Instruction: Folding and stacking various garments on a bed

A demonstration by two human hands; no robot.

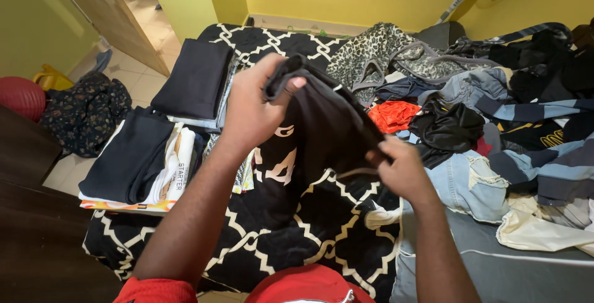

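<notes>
Patterned bedspread (297, 216) below; left hand (250, 111), right hand (402, 170) grip black garment (325, 123).

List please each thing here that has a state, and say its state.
black garment: held up, partly bunched
left hand: closed on the garment's top edge
right hand: closed on its lower edge
dark clothes stacks: folded
clothes pile: unfolded, jumbled
patterned blanket: spread out
door: open
</notes>
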